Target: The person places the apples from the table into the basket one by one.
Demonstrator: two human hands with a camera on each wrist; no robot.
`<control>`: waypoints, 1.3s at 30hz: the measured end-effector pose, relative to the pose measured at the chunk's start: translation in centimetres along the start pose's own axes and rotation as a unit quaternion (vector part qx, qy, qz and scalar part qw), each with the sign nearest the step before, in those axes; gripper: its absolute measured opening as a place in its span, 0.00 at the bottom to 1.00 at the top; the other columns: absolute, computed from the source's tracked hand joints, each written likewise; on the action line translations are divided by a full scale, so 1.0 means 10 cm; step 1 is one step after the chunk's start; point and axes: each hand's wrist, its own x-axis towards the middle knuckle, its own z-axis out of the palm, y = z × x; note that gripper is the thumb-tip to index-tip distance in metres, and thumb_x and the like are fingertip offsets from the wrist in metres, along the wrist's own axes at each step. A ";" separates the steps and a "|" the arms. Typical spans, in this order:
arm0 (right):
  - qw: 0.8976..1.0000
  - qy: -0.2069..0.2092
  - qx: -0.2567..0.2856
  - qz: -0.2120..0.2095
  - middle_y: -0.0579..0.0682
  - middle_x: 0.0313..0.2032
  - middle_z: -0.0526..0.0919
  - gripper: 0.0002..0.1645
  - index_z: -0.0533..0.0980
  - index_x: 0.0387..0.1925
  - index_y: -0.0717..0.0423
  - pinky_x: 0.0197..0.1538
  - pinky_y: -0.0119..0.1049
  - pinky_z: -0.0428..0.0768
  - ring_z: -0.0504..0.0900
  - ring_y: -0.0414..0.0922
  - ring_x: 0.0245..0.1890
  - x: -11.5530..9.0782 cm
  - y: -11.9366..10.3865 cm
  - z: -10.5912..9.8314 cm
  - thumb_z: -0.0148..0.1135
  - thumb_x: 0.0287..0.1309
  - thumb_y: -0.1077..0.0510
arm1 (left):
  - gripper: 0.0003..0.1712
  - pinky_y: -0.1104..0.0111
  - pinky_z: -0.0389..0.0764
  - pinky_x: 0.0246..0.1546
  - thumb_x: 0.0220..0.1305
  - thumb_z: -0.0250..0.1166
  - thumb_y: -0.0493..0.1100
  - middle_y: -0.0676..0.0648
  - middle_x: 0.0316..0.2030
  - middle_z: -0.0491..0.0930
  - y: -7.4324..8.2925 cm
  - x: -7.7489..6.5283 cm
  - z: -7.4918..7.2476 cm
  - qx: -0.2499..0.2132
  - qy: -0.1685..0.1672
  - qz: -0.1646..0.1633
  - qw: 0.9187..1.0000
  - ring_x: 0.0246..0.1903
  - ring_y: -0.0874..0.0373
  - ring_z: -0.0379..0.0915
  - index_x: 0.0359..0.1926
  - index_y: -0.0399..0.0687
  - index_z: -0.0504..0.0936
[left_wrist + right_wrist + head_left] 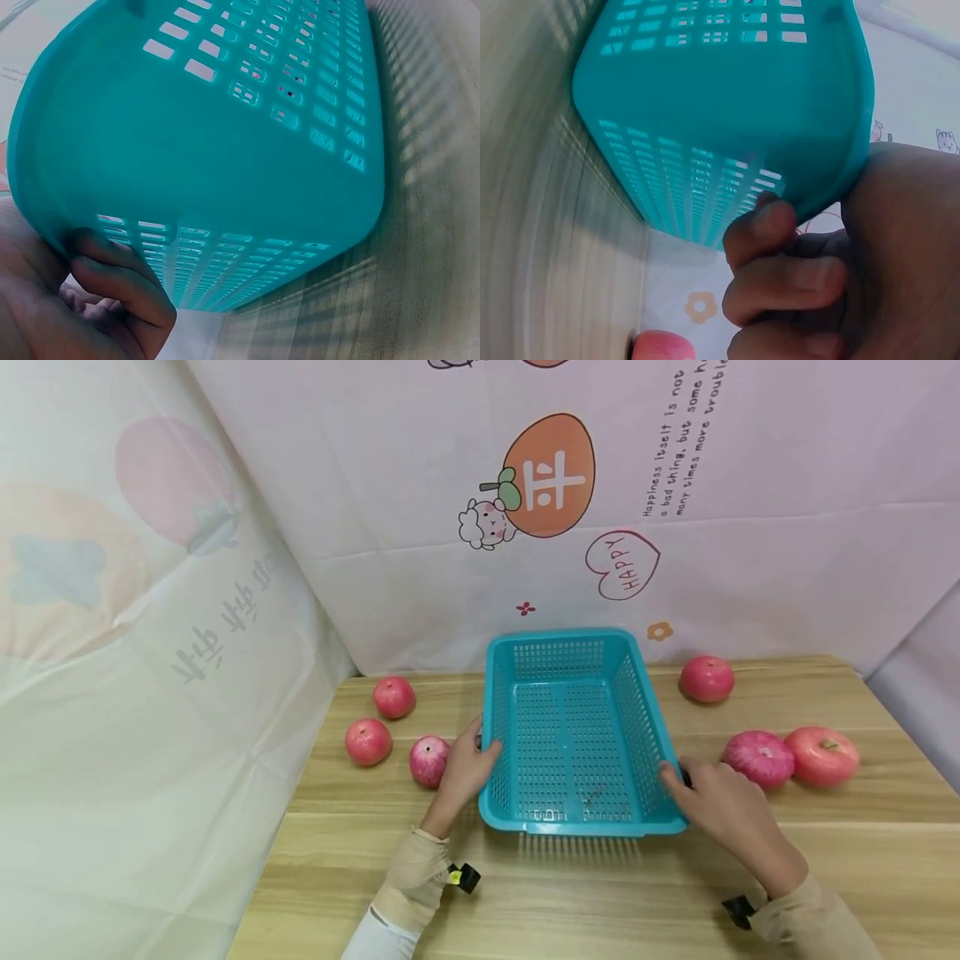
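A teal plastic basket point(566, 828) with slotted walls and floor sits at the middle of the wooden table, nothing inside it. My left hand point(468, 770) grips its left rim, thumb over the top edge and fingers curled beneath, as the left wrist view shows. On the opposite side my right hand point(723, 802) holds the right rim the same way, its curled fingers point(787, 292) under the lip in the right wrist view. Just left of my left hand is a streaked pink fruit point(430, 761). Beyond my right knuckles lies another streaked pink fruit point(759, 758).
Two pink fruits, one nearer point(368, 742) and one farther point(393, 697), lie at the left. At the right are a red apple point(823, 756) and a pink fruit point(707, 678) by the back edge. A printed cloth point(420, 585) hangs behind the wooden table point(525, 910).
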 end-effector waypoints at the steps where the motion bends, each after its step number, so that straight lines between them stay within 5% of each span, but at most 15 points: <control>1: 1.000 0.001 -0.001 -0.003 0.47 0.14 0.67 0.33 0.71 0.25 0.52 0.18 0.36 0.64 0.69 0.44 0.16 0.01 0.00 -0.01 0.38 0.71 0.33 | 0.33 0.60 0.86 0.40 0.67 0.56 0.43 0.35 0.53 0.82 0.00 0.00 0.00 -0.001 0.000 -0.002 1.000 0.45 0.52 0.84 0.72 0.49 0.63; 9: 1.000 0.017 0.005 -0.022 0.47 0.16 0.69 0.37 0.76 0.37 0.58 0.23 0.35 0.66 0.71 0.44 0.19 0.09 0.04 -0.12 0.34 0.71 0.32 | 0.31 0.57 0.86 0.42 0.67 0.56 0.44 0.37 0.56 0.80 0.01 -0.01 -0.03 0.003 -0.009 -0.012 1.000 0.51 0.48 0.82 0.70 0.49 0.65; 19: 0.997 0.049 0.034 -0.042 0.51 0.32 0.79 0.29 0.73 0.47 0.55 0.28 0.34 0.73 0.76 0.47 0.31 0.20 0.10 -0.27 0.44 0.70 0.34 | 0.31 0.57 0.86 0.42 0.67 0.56 0.45 0.36 0.56 0.80 0.01 -0.01 -0.03 -0.002 -0.010 -0.022 1.000 0.51 0.49 0.81 0.71 0.49 0.64; 24: 0.997 0.066 0.014 -0.047 0.59 0.44 0.79 0.34 0.73 0.53 0.57 0.36 0.50 0.81 0.77 0.56 0.43 0.23 0.17 -0.35 0.43 0.69 0.32 | 0.30 0.58 0.86 0.40 0.68 0.56 0.44 0.37 0.54 0.81 0.01 0.00 -0.03 -0.004 -0.008 -0.018 1.000 0.49 0.49 0.82 0.70 0.50 0.65; 30: 0.992 0.104 -0.021 -0.071 0.66 0.57 0.73 0.35 0.72 0.56 0.61 0.48 0.67 0.74 0.68 0.66 0.54 0.27 0.29 -0.33 0.54 0.65 0.35 | 0.30 0.59 0.86 0.39 0.68 0.56 0.44 0.38 0.53 0.82 -0.01 0.00 -0.01 -0.002 -0.008 -0.025 1.000 0.48 0.50 0.83 0.70 0.52 0.65; 39: 0.985 0.136 -0.047 -0.096 0.64 0.55 0.73 0.32 0.75 0.53 0.59 0.43 0.61 0.74 0.73 0.59 0.43 0.34 0.57 -0.31 0.67 0.56 0.40 | 0.31 0.58 0.86 0.39 0.69 0.56 0.46 0.37 0.55 0.80 -0.01 -0.01 -0.03 -0.013 -0.018 -0.022 1.000 0.49 0.50 0.82 0.71 0.50 0.64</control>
